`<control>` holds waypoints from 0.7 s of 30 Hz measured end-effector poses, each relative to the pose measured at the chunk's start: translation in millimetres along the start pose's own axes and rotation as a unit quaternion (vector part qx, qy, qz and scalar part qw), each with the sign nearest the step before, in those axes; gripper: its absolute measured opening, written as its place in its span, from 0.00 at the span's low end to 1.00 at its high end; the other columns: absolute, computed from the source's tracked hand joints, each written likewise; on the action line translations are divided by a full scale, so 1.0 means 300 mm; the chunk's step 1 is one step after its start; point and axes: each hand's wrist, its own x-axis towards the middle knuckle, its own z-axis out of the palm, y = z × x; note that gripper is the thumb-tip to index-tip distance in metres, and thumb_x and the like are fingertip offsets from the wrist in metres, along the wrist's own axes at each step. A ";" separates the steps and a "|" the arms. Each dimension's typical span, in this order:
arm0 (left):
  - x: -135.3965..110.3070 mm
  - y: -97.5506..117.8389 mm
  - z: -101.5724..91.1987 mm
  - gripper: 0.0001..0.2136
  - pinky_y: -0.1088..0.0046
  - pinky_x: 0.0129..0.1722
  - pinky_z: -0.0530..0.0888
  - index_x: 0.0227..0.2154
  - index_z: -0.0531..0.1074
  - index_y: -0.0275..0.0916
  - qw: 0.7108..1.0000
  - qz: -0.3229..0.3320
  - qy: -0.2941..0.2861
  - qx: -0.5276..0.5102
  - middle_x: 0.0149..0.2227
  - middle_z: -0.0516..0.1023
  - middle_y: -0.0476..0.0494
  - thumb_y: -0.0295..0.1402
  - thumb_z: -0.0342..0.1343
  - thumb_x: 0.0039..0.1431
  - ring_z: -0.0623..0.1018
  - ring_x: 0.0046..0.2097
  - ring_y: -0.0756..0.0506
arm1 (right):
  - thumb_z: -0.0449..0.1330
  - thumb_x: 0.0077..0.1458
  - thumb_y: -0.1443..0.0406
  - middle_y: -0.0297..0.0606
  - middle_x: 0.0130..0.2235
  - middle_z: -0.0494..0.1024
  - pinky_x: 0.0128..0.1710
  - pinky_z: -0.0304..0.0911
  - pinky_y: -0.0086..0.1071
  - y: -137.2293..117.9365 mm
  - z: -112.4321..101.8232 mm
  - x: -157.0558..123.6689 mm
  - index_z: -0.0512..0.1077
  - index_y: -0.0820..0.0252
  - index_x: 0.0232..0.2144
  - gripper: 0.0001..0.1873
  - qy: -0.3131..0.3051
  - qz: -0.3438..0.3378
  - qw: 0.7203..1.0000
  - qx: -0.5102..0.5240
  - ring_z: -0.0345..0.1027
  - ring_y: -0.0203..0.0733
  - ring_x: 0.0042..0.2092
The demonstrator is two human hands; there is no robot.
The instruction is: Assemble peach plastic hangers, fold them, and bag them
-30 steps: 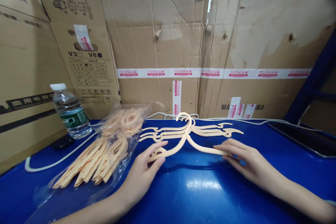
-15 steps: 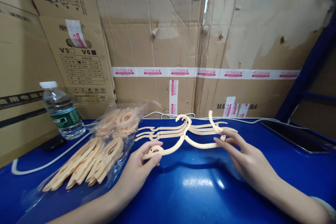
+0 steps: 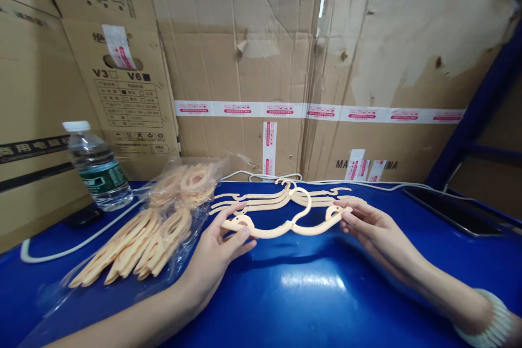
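A cream folding clothes hanger (image 3: 271, 232) is held above the blue table, its hook standing up and leaning right. My left hand (image 3: 218, 247) pinches its left end between thumb and fingers. At the other end, my right hand (image 3: 369, 228) grips the tip of the right arm, which is swung outward. Behind it, several similar hangers (image 3: 261, 204) lie spread on the table, partly hidden by the held one. Left of my left hand, a clear plastic bag (image 3: 196, 247) contains several folded hangers (image 3: 122, 250).
A water bottle (image 3: 98, 168) stands at the left beside a small black object (image 3: 84, 216). A white cable (image 3: 77, 254) runs over the blue table (image 3: 310, 310). At the right lies a black phone-like slab (image 3: 452, 212). Cardboard boxes (image 3: 244, 65) wall off the back.
The hanger's right end section has turned from pointing up to lying outward in line with the arm. My right hand has shifted its grip to that tip, and the hook now leans right.
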 end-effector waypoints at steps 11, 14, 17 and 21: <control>-0.036 -0.019 0.060 0.26 0.71 0.32 0.78 0.52 0.55 0.45 0.993 0.067 -0.062 0.081 0.34 0.75 0.51 0.35 0.62 0.54 0.76 0.35 0.47 | 0.65 0.55 0.58 0.37 0.37 0.79 0.41 0.67 0.31 -0.002 0.109 -0.101 0.70 0.59 0.35 0.12 -0.221 0.017 0.973 -0.060 0.72 0.39 0.39; -0.039 -0.022 0.053 0.15 0.73 0.31 0.77 0.38 0.60 0.43 0.990 0.075 -0.069 0.092 0.31 0.74 0.52 0.35 0.62 0.54 0.77 0.34 0.48 | 0.60 0.60 0.58 0.40 0.47 0.77 0.47 0.68 0.36 -0.020 0.124 -0.132 0.72 0.56 0.46 0.13 -0.305 0.010 0.947 -0.102 0.73 0.41 0.44; -0.048 -0.013 0.047 0.11 0.74 0.31 0.76 0.28 0.63 0.40 0.984 0.088 -0.070 0.141 0.28 0.73 0.52 0.36 0.61 0.54 0.76 0.33 0.48 | 0.58 0.61 0.59 0.41 0.56 0.71 0.51 0.67 0.39 -0.028 0.123 -0.145 0.70 0.51 0.53 0.17 -0.331 0.008 0.935 -0.122 0.71 0.43 0.50; -0.066 0.000 0.050 0.04 0.72 0.40 0.76 0.30 0.71 0.40 0.970 0.113 -0.081 0.198 0.34 0.77 0.49 0.33 0.60 0.56 0.78 0.39 0.46 | 0.59 0.61 0.61 0.40 0.64 0.61 0.55 0.65 0.45 -0.024 0.119 -0.149 0.67 0.45 0.57 0.21 -0.341 0.008 0.934 -0.101 0.69 0.46 0.54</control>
